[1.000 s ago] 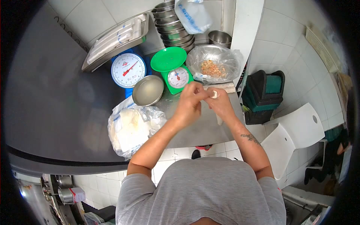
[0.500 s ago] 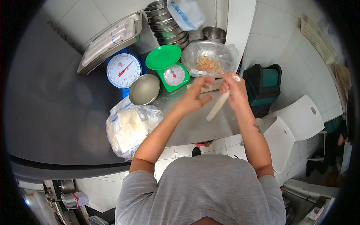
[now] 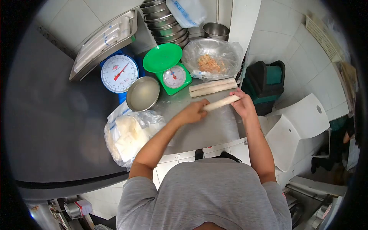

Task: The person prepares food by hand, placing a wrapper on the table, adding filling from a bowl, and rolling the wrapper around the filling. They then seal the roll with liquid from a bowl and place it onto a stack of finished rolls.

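Observation:
A long, pale uncooked spring roll (image 3: 221, 103) is held level just above the steel worktop, between my two hands. My left hand (image 3: 194, 110) has its fingers closed around the roll's left end. At the other end, my right hand (image 3: 244, 104) grips it with the thumb and fingers. Beyond my hands, a couple of similar rolls (image 3: 213, 88) lie side by side on the worktop. Behind those rolls, a metal bowl lined with clear plastic (image 3: 230, 50) contains chopped orange and pale filling (image 3: 210, 63).
Left of my hands are a shallow round pan (image 3: 143, 94), a green scale (image 3: 174, 78) and a blue scale (image 3: 119, 73). A plastic bag of pale sheets (image 3: 128, 138) lies near the front edge. Stacked steel bowls (image 3: 165, 23) stand behind; a white chair (image 3: 287, 130) is on the right.
The roll has gone from steeply slanted in my right hand alone to nearly level. My left hand has come down and closed on its left end. The rolls behind are now uncovered.

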The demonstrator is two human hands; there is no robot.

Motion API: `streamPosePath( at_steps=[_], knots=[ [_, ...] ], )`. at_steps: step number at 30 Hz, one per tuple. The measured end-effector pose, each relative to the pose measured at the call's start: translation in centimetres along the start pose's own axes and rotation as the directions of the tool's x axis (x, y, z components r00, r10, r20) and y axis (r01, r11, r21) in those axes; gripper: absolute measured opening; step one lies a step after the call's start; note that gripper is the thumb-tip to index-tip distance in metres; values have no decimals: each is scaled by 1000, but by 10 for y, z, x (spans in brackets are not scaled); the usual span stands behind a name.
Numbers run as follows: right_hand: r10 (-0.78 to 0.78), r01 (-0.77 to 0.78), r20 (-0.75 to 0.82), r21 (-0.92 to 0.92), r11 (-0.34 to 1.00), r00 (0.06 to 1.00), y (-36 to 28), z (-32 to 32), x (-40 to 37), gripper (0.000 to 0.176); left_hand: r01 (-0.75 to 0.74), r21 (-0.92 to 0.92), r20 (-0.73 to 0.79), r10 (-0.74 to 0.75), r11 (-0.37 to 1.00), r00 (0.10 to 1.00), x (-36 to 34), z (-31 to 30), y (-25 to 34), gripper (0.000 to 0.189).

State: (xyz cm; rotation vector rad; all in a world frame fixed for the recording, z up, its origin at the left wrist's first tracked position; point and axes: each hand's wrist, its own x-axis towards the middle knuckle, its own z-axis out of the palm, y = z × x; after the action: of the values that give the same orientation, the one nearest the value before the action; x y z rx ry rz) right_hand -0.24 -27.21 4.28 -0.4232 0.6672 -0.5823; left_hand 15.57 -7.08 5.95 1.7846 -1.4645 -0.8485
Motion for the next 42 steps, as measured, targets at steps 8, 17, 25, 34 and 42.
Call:
streamPosePath(
  at_steps=[8,17,25,34,42],
  knots=[
    [-170,343,308,-688,639,936,-39,1,74,15,109,169,-215,-72,980,974,65,-44,-17,31],
    [-164,638,617,-738,220,770,-58,-12,98,19,380,317,-615,-117,869,780,40,-22,-34,41],
    [43,671,671,-741,20,740,-71,-5,92,30,370,-95,-852,-268,924,450,47,7,-35,27],
    [-24,789,805,-586,-185,593,-68,-14,92,34,464,251,-868,-14,849,496,51,14,-23,32],
    [49,784,821,-524,-333,569,-64,-5,92,33,488,565,-710,90,665,699,98,43,12,43]
  ],
)
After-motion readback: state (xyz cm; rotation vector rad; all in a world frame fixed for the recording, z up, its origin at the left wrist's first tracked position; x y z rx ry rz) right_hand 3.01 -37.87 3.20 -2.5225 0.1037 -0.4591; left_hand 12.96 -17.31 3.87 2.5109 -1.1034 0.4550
